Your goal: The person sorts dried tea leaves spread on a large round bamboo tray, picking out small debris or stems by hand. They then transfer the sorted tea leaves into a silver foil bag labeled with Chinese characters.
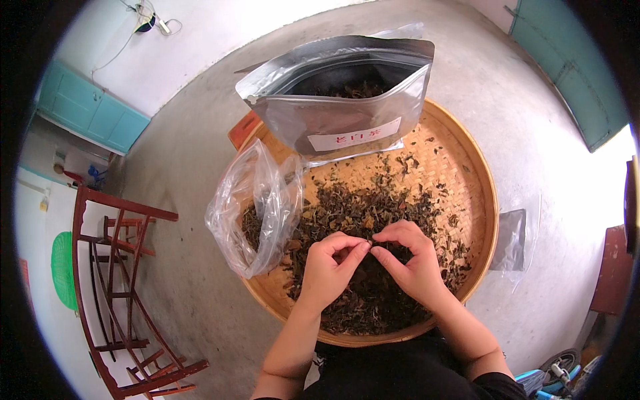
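My left hand (334, 267) pinches a tiny dark bit, apparently dried tea leaf, between thumb and index fingertip. Facing it, my right hand (412, 260) has its thumb and index fingertip slightly apart, close to the same bit; whether they grip it is too small to tell. Both hands hover over a spread of dried brown tea leaves (345, 205) on a round woven bamboo tray (462, 175). Left of my hands, a clear plastic bag (232, 215) stands with its mouth spread and leaves inside. Beyond them stands a silver foil pouch (280, 120), unzipped, with dark leaves within.
A reddish wooden surface (243, 129) shows beneath the tray's far left rim. To the right lies a flat plastic pouch (511, 240). A dark red wooden rack (127, 202) is at left on the concrete floor (200, 145). A bicycle wheel (562, 361) shows at lower right.
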`<state>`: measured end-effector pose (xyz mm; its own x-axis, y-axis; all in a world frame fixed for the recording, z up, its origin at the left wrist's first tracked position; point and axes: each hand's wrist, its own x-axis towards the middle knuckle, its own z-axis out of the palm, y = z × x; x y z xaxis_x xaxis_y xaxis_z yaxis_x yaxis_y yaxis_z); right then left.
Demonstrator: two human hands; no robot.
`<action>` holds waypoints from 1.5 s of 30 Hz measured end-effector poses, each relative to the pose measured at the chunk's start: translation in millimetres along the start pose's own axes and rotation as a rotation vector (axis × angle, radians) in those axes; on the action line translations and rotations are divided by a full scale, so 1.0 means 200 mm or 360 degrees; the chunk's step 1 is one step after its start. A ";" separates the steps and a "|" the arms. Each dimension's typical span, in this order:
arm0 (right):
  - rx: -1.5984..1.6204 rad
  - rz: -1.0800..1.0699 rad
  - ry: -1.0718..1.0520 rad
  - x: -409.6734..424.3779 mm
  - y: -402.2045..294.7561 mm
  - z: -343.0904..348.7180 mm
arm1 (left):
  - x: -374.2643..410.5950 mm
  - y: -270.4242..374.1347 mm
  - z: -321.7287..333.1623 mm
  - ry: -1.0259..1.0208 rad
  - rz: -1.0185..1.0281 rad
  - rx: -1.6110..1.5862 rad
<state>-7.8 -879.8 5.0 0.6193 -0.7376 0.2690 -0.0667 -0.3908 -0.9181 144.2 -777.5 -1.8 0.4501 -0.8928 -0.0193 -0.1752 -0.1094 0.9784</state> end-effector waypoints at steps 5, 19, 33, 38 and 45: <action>0.0252 0.0159 -0.0130 -0.01 0.01 0.02 | -0.04 0.00 0.01 -0.0026 -0.0069 -0.0111; 0.0338 0.0254 -0.0265 -0.18 -0.10 -0.04 | -0.26 0.11 0.01 -0.0246 -0.0367 -0.0235; -0.0057 -0.0035 -0.0359 -0.15 -0.12 -0.07 | -0.31 0.12 -0.04 -0.0255 -0.0451 -0.0290; 0.0279 0.0159 -0.0430 -0.17 -0.11 -0.06 | -0.31 0.12 -0.01 -0.0152 -0.0227 0.0017; 0.0496 0.0473 -0.0544 -0.18 -0.11 -0.07 | -0.31 0.14 0.01 -0.0038 -0.0061 0.0154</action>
<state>-40.1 -851.9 20.5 0.8315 -0.5502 -0.0772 -0.0748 0.0268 -0.9968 109.1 -725.5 26.5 0.4374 -0.8971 -0.0622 -0.2424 -0.1842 0.9525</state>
